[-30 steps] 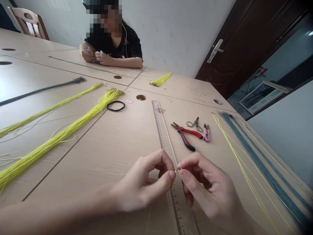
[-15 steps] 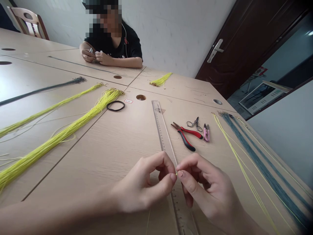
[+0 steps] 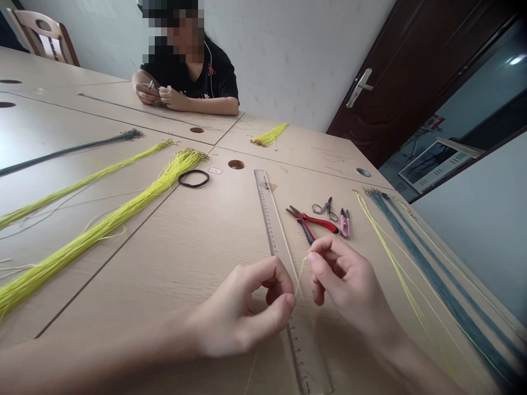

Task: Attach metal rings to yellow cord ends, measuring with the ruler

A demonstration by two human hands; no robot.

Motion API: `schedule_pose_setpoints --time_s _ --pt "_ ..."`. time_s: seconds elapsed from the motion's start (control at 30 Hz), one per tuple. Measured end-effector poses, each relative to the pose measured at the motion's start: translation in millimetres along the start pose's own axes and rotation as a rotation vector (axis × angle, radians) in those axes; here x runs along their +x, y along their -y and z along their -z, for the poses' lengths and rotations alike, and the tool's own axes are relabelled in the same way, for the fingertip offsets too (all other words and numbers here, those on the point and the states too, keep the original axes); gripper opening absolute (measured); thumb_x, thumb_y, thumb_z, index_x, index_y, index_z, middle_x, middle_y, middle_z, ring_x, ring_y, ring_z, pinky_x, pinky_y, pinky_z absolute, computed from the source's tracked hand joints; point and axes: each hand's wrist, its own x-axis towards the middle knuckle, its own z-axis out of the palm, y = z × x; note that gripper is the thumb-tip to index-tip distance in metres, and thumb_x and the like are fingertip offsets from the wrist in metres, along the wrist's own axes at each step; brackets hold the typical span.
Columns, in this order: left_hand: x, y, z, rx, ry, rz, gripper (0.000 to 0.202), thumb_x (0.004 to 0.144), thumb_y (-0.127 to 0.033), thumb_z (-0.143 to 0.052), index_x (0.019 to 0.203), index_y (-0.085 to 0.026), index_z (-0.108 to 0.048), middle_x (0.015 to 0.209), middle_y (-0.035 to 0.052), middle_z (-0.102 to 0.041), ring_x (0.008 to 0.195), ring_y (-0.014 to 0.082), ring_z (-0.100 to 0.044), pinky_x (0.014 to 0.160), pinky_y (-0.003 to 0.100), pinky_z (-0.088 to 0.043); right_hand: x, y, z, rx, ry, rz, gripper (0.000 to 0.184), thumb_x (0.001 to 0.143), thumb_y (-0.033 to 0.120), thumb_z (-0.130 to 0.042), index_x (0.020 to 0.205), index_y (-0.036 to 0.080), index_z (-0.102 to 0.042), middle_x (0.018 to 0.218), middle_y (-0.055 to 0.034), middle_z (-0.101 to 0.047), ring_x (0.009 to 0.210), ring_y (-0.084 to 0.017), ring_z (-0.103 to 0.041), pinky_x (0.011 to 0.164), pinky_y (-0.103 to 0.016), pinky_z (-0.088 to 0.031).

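A thin yellow cord runs between my two hands above a clear ruler. My left hand pinches the cord between thumb and forefinger, and a loose length of it hangs down below that hand. Higher and to the right, my right hand is closed on the cord's other part; whatever small piece sits at its fingertips is too small to make out. Just beyond the right hand lie red-and-black pliers, one handle partly hidden by its fingers. Folding scissors and pink thread snips rest beside them.
Bundles of yellow cord and dark cord lie on the left, with a black elastic band near their ends. More dark cords stretch along the right. A co-worker sits across the table, and a small yellow bundle lies at the back.
My right hand has moved up and away from my left, so a stretch of yellow cord now shows between them. My left hand has stayed nearly in place.
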Motion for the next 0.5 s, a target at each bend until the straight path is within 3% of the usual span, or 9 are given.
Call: schedule_pose_setpoints --time_s 0.27,0.5 --pt "-2.5 -0.1 -0.7 0.027 0.013 -0.023 0.011 0.083 -0.016 -0.045 0.073 -0.016 -0.043 0.067 -0.0013 -0.046 0.063 0.0092 -0.041 0.056 0.020 -0.035 26.6 -30.4 1.6 -0.291 -0.115 0.105 0.015 0.084 0.034 -0.052 0.080 0.020 -0.047 0.060 0.0043 -0.052 0.048 -0.009 -0.050 0.047 -0.021 -0.041" --pt "-4.8 -0.5 -0.4 0.019 0.028 0.009 0.008 0.079 -0.013 -0.047 0.073 -0.016 -0.044 0.067 -0.0013 -0.047 0.064 0.0096 -0.042 0.055 0.020 -0.033 37.0 -30.2 2.3 -0.251 -0.013 0.032 0.021 0.087 0.040 -0.044 0.082 0.020 -0.045 0.058 0.0058 -0.049 0.038 -0.008 -0.049 0.040 -0.020 -0.036"
